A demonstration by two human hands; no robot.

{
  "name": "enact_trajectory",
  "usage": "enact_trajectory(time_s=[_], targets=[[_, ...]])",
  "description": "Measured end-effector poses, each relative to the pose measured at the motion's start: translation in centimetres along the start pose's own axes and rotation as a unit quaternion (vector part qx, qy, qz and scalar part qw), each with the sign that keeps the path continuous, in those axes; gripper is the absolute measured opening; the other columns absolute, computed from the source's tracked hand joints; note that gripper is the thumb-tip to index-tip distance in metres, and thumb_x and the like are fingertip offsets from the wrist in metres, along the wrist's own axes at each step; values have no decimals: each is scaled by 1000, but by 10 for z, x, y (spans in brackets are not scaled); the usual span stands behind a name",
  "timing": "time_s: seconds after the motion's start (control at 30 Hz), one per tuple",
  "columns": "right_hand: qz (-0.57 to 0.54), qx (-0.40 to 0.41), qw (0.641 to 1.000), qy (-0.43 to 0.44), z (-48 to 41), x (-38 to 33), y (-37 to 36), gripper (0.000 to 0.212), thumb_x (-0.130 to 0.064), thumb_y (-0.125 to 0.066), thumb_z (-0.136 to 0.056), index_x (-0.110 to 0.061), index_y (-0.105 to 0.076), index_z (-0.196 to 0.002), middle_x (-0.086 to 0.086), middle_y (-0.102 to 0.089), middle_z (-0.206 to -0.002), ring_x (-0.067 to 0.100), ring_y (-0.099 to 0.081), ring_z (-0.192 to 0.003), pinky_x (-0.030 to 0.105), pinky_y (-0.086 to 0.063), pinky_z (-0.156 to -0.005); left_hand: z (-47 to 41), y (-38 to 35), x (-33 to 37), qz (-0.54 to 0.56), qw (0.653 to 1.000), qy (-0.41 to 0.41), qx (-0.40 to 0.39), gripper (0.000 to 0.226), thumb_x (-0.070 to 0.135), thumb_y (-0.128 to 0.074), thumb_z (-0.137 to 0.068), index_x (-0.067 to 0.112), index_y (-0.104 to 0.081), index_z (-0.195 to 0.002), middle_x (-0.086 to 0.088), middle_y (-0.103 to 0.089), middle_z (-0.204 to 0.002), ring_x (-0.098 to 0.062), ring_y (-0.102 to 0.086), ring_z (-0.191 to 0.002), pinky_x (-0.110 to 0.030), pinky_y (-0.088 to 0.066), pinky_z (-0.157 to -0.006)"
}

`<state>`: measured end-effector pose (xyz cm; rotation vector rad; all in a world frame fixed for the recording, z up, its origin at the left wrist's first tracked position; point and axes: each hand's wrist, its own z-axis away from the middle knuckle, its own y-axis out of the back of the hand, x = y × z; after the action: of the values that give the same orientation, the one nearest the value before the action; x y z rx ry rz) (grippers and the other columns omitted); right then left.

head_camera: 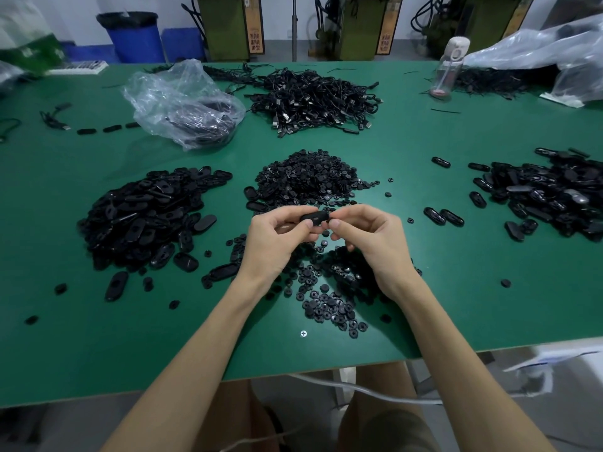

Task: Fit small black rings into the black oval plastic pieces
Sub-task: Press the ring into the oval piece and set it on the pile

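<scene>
Above the middle of the green table [456, 305], my left hand [277, 239] and my right hand [368, 236] meet around one black oval piece [314, 217]. The left fingers pinch its left end; the right thumb and forefinger press at its right end. Whether a ring sits in it is hidden by the fingers. A heap of small black rings [306, 177] lies just behind the hands, and more rings [329, 305] are scattered under and in front of them. A pile of oval pieces [143, 216] lies to the left, another oval pile [548, 194] to the right.
A heap of black cables [313, 99] lies at the back centre beside a clear plastic bag [182, 102]. A water bottle [448, 70] stands at the back right near more plastic bags [554, 50]. Loose ovals [443, 216] dot the table; a blue bin [133, 34] stands beyond it.
</scene>
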<state>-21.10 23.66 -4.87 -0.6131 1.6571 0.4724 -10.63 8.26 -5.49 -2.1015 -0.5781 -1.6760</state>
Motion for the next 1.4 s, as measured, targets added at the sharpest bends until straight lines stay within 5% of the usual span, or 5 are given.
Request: enact_trajectory(time_s=[0.23,0.67,0.87,1.2,1.4], targets=[[25,4,999,20,-1,0,-2,5,-10,-79,-89,-13,-77,-93,-7,-75,-76,3,-63,-68,15,-47,-59,0,-2,2,14,1000,6,3,20,-1,-66,-99,1,-75,-116,-8,-81,-99,-26,-79,-91,-29,-63,-80],[66,9,997,48,-2,-1,-5,10,-9,-81,-87,-18,-77,-86,-3,-77,-79,7,-66,-73,18,-50,-71,3,-4,6,9,999,-2,-39,22,-4,-73,-92,9,-77,-110,-8,-81,-96,-26,-79,-89,-29,-63,-77],[205,41,972,109,2,-1,-13,7,-7,-78,-90,-14,-75,-88,-4,-70,-84,5,-59,-73,17,-45,-70,2,-2,5,5,1000,8,-28,21,-4,-75,-90,4,-76,-110,-10,-80,-93,-26,-79,-85,-26,-62,-77],[341,-6,920,196,5,3,-22,36,-1,-63,-99,-18,-73,-129,0,-63,-101,9,-58,-84,15,-45,-75,-2,3,2,32,999,19,36,16,5,-75,-94,3,-74,-109,-11,-80,-92,-27,-78,-84,-29,-61,-77],[253,-6,955,156,5,-3,-17,48,1,-50,-103,-30,-71,-132,-4,-64,-103,15,-66,-78,20,-48,-68,-2,4,0,41,998,30,44,14,8,-76,-94,10,-76,-108,-11,-80,-89,-26,-78,-83,-28,-61,-77]])
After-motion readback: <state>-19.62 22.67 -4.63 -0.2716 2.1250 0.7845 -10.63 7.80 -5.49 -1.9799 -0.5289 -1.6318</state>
